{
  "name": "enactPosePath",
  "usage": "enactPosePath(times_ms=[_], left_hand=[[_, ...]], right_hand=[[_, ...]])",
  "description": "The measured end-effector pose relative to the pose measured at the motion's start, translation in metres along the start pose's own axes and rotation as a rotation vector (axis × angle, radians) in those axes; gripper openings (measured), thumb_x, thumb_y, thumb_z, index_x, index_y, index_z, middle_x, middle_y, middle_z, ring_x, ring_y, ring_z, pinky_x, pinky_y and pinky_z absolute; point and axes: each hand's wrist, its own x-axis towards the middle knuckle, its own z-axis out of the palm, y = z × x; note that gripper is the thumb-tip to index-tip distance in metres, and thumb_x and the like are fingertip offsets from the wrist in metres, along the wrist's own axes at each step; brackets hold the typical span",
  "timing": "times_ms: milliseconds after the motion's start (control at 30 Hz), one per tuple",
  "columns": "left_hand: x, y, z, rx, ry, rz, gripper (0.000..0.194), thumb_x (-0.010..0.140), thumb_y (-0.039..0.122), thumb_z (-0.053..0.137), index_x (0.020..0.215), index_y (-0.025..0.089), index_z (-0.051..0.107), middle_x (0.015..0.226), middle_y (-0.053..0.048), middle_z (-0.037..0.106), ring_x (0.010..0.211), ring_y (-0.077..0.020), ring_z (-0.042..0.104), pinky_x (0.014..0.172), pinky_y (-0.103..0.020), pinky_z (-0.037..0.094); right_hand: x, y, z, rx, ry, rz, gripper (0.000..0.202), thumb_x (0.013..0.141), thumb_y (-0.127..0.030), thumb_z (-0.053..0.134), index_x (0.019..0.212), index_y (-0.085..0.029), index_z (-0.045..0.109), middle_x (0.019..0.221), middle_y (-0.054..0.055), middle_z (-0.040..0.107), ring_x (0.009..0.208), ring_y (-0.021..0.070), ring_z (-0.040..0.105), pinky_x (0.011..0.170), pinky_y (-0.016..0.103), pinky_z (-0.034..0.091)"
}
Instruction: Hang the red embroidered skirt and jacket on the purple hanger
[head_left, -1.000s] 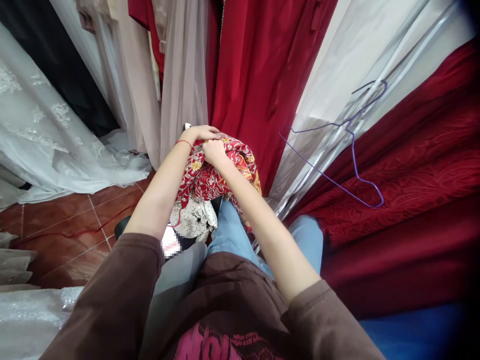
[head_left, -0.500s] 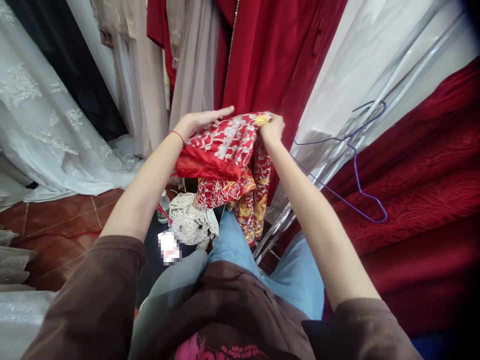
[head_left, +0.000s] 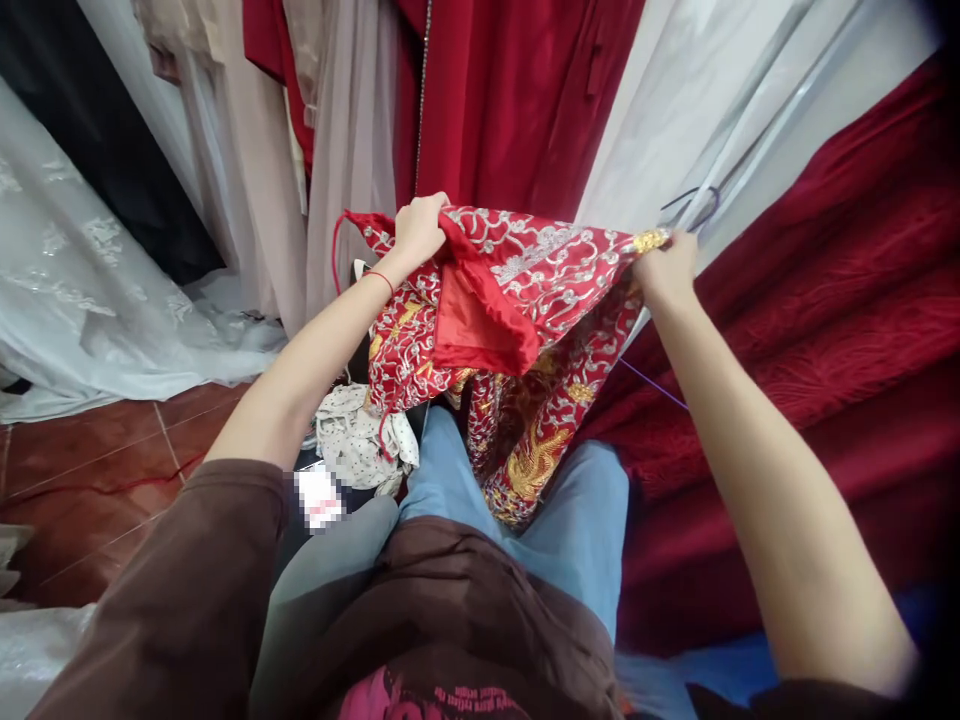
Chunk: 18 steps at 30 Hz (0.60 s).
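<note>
A red garment (head_left: 540, 255) with silver and gold embroidery is stretched between my two hands, above my knees. My left hand (head_left: 418, 232) is closed on its upper left part, where the plain red lining shows just below. Its upper right corner, beside a gold patch, is gripped by my right hand (head_left: 669, 268). Embroidered folds hang from the garment down between my legs. A thin red cord dangles from its left end. Behind my right forearm, part of a purple wire hanger (head_left: 652, 384) shows; the rest is hidden.
Dark red dresses (head_left: 810, 300) hang at the right, beside white metal rails (head_left: 739, 150). Ahead hang red and beige gowns (head_left: 352, 150). A white lace gown (head_left: 82, 260) trails onto the tiled floor (head_left: 90, 450). A speckled cloth bag (head_left: 360, 435) lies left of my knee.
My left hand has closed on the garment, having been open against it. My right hand has moved right, spreading the cloth wider and covering most of the hanger.
</note>
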Motion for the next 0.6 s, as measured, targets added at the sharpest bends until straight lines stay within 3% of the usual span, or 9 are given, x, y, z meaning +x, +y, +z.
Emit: enactPosePath(times_ms=[133,267,333,433,533,600], left_hand=[[0.003,0.050,0.003,-0.070,0.018,0.015,0.051,0.089,0.021,0.044,0.139,0.023,0.053,0.133,-0.008,0.063,0.135,-0.0303,0.049,0.114,-0.040,0.033],[-0.025,0.102,0.030,-0.027,-0.058,0.148,0.039,0.088,0.024,0.046,0.121,0.017,0.066,0.118,-0.015,0.070,0.121,-0.0339,0.060,0.103,-0.043,0.044],[-0.050,0.122,0.054,0.016,-0.156,0.216,0.033,0.085,0.026,0.049,0.108,0.017,0.071,0.109,-0.016,0.073,0.110,-0.0345,0.066,0.094,-0.042,0.050],[-0.085,0.145,0.102,0.072,-0.314,0.293,0.030,0.081,0.028,0.053,0.102,0.020,0.073,0.103,-0.017,0.075,0.103,-0.0349,0.070,0.085,-0.042,0.054],[-0.100,0.164,0.150,0.110,-0.451,0.319,0.034,0.078,0.026,0.054,0.105,0.020,0.074,0.106,-0.018,0.075,0.105,-0.0341,0.070,0.082,-0.041,0.055],[-0.100,0.176,0.174,0.108,-0.516,0.295,0.036,0.077,0.025,0.055,0.105,0.018,0.075,0.108,-0.019,0.074,0.106,-0.0344,0.071,0.082,-0.040,0.056]], right_hand=[[-0.023,0.027,-0.041,0.000,-0.098,-0.098,0.028,0.082,-0.011,0.056,0.105,-0.009,0.072,0.099,0.020,0.074,0.088,0.0210,0.065,0.074,0.034,0.045],[-0.069,0.058,-0.068,-0.233,-0.331,-0.251,0.039,0.075,-0.017,0.066,0.114,-0.021,0.067,0.103,0.012,0.074,0.091,0.0269,0.068,0.073,0.036,0.047],[-0.109,0.077,-0.073,-0.397,-0.438,-0.308,0.037,0.078,-0.029,0.067,0.115,-0.024,0.065,0.105,0.013,0.073,0.092,0.0297,0.068,0.070,0.036,0.047],[-0.174,0.107,-0.065,-0.557,-0.642,-0.340,0.036,0.089,-0.037,0.054,0.121,-0.024,0.063,0.109,0.016,0.072,0.088,0.0309,0.071,0.067,0.038,0.048],[-0.221,0.135,-0.048,-0.587,-0.757,-0.299,0.048,0.087,-0.027,0.052,0.134,-0.022,0.058,0.114,0.018,0.071,0.090,0.0310,0.073,0.068,0.038,0.052],[-0.241,0.142,-0.041,-0.608,-0.713,-0.325,0.059,0.084,-0.017,0.050,0.144,-0.019,0.052,0.131,0.024,0.063,0.098,0.0327,0.072,0.072,0.041,0.054]])
